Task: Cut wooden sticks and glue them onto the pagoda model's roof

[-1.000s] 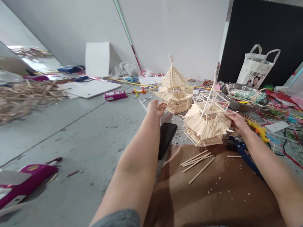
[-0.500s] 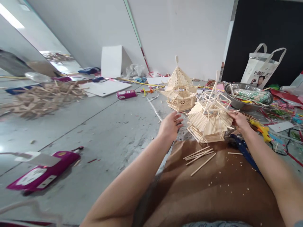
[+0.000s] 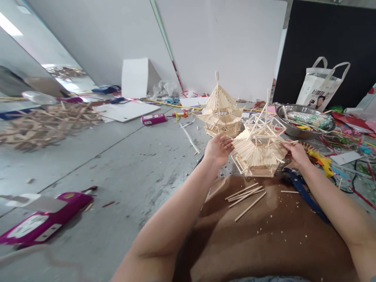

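Observation:
In front of me a half-built pavilion model (image 3: 260,150) made of thin wooden sticks stands at the edge of a brown board, its upper frame open and a few sticks rising upright from it. My left hand (image 3: 219,149) is at its left roof edge, palm up, fingers apart; whether they touch the roof is unclear. At the right edge my right hand (image 3: 296,152) is closed, pinching a thin wooden stick (image 3: 294,141) beside the roof. Several loose sticks (image 3: 246,196) lie on the brown board (image 3: 235,246). Behind stands a fuller pavilion model (image 3: 221,105) with a pointed roof.
Blue-handled pliers (image 3: 305,194) lie under my right forearm, near a yellow glue gun (image 3: 321,161). A metal bowl (image 3: 286,127) holds bundled sticks. A white bag (image 3: 317,88) stands behind. Purple power strips (image 3: 47,217) and a stick pile (image 3: 49,125) are left.
My left hand has moved right and slightly up, closer to the model's roof edge. My right hand stays at the right side. The whole view has shifted slightly.

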Available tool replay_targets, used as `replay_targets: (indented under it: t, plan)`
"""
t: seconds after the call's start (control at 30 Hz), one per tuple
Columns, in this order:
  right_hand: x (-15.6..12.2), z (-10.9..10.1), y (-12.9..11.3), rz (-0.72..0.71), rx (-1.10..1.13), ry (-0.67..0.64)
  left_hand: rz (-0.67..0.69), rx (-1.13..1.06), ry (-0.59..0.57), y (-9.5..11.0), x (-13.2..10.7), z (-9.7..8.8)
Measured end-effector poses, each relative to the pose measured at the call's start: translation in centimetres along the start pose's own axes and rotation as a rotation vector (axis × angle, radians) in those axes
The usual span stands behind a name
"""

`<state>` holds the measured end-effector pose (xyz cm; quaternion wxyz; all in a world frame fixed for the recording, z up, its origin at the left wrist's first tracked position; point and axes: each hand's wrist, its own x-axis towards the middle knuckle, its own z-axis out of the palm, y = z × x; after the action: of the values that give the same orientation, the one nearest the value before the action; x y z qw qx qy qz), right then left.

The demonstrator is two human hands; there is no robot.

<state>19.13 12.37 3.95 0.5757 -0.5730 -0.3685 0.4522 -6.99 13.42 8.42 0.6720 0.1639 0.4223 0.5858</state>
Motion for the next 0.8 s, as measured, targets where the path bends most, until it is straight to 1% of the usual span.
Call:
replay_targets:
  t: [0.27, 0.47, 0.63, 0.73, 0.8]
  plan:
    - [-1.1, -0.7, -0.3, 0.022, 0.040, 0.014, -0.014, -0.014, 0.011, -0.3, 1.0, 1.2]
    - [-1.9, 0.1, -0.4, 0.057, 0.125, -0.020, 0.022, -0.044, 0.041, 0.0, 2.6, 2.0]
    - [-3.1, 0.8, 0.0, 0.064, 0.202, -0.025, 0.018, -0.072, 0.043, 0.5, 3.4, 1.8]
    - [-3.7, 0.8, 0.0, 0.075, 0.237, -0.050, 0.017, -0.083, 0.011, 0.7, 3.5, 1.6]
    - [-4.0, 0.6, -0.2, 0.080, 0.236, -0.073, 0.025, -0.068, 0.011, 0.8, 3.4, 1.3]
